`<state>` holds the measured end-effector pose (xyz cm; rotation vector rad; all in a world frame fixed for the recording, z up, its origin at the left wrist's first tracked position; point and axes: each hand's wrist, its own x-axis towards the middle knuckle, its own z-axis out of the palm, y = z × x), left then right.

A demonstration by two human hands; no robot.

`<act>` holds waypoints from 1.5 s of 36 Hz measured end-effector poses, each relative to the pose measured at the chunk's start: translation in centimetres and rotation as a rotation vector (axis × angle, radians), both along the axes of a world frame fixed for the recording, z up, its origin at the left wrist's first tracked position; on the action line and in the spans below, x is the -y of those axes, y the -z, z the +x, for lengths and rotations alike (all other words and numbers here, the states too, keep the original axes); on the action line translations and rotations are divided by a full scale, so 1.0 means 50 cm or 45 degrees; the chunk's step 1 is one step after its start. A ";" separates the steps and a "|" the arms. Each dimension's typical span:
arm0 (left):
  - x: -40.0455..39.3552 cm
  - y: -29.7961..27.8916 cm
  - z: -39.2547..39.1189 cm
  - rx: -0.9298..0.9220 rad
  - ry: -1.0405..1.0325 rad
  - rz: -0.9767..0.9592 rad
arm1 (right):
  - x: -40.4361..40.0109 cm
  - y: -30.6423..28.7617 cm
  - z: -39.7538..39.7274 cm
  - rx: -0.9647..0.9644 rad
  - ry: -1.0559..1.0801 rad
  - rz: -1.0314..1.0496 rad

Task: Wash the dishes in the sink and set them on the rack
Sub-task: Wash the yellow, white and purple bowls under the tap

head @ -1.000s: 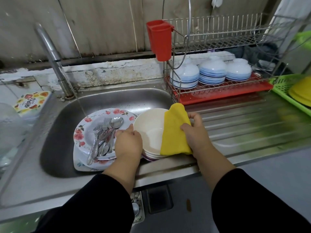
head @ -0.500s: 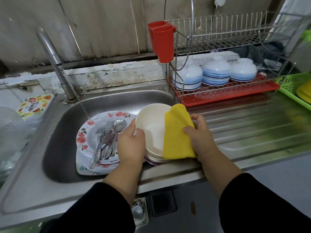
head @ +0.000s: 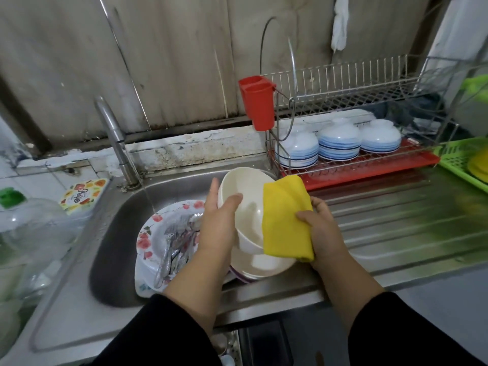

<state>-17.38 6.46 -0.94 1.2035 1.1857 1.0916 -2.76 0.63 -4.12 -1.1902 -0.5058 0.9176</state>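
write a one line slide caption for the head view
Left hand tilts a cream bowl over the sink while right hand wipes with a yellow cloth.

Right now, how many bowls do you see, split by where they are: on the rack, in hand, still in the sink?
On the rack, upside down, blue-striped: 3 ()
Held tilted by the left hand, with the yellow cloth in the right hand over its rim: 1 cream bowl
Stacked in the sink below it: at least 2, exact count hidden
Total: at least 6
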 end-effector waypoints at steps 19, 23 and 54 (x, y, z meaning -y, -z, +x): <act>-0.052 -0.165 -0.051 0.261 0.082 -0.031 | -0.093 -0.270 -0.105 0.482 -0.025 0.051; -0.053 -0.197 -0.056 0.357 0.150 0.112 | -0.096 -0.281 -0.160 1.381 -0.426 -0.194; -0.005 -0.313 -0.147 0.316 0.368 0.268 | -0.108 -0.416 -0.179 2.282 -0.492 0.253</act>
